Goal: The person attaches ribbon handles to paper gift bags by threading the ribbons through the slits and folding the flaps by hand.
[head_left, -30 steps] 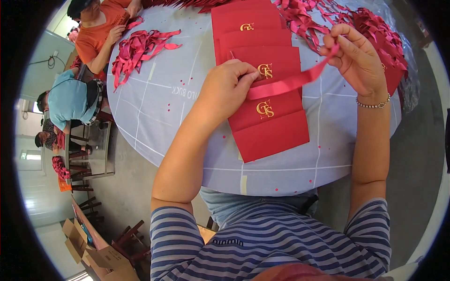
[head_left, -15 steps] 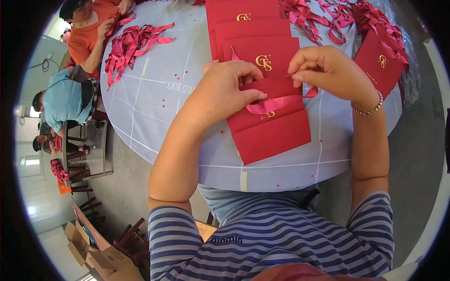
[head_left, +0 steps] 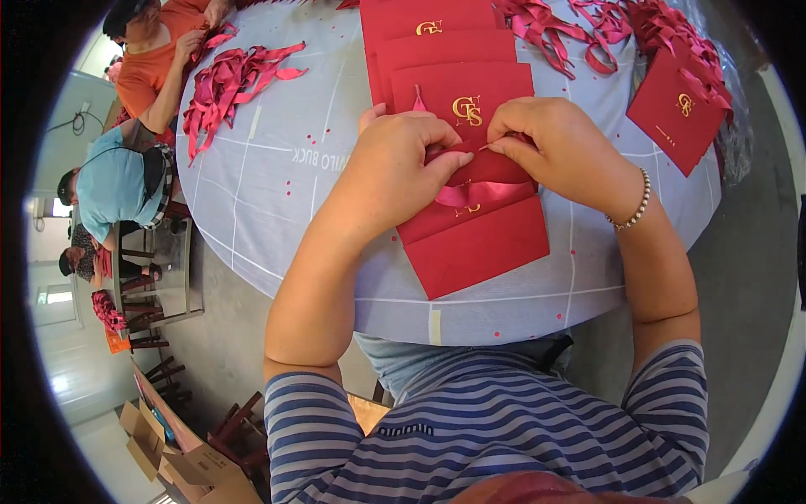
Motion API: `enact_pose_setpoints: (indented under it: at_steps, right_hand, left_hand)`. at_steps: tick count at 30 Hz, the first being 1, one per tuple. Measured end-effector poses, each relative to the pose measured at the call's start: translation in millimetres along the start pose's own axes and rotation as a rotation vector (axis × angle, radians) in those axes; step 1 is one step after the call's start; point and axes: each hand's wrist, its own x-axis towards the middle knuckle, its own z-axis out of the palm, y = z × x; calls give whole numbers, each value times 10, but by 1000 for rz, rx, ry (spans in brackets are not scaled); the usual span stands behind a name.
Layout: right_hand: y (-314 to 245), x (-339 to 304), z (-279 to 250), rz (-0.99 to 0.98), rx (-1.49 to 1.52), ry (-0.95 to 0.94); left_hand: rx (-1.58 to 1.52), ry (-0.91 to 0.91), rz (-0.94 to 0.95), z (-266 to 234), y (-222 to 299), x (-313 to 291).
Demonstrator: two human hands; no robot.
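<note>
Several flat red paper bags (head_left: 478, 248) with gold lettering lie overlapped in a row up the table in front of me. My left hand (head_left: 407, 164) is closed on the upper edge of one bag near the front, thumb toward me. A pink satin ribbon (head_left: 483, 195) loops across that bag's front below my fingers. My right hand (head_left: 558, 151), a beaded bracelet at its wrist, pinches a thin ribbon end close to my left thumb. The fingers partly hide the bag's edge and where the ribbon meets it.
Pink ribbons lie in a pile (head_left: 231, 92) at the left and in a heap (head_left: 672, 42) at the far right, beside a finished-looking red bag (head_left: 678, 109). Small red dots are scattered on the grey tablecloth (head_left: 269, 202). A person in orange (head_left: 147, 84) works at the far left edge.
My right hand has moved left and slightly down with the ribbon end, from beside the bag's right edge to next to my left thumb. My left hand keeps its hold.
</note>
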Motion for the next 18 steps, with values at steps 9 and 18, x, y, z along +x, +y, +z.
enact_pose_setpoints:
  at_steps: [9,18]
  right_hand:
    - [-195,-46,125,-80,-297,95]
    - [-265,-51,310,-69,-402,226]
  left_hand:
    - [13,103,102,-1,86,-20]
    - [9,125,205,-3,117,-5]
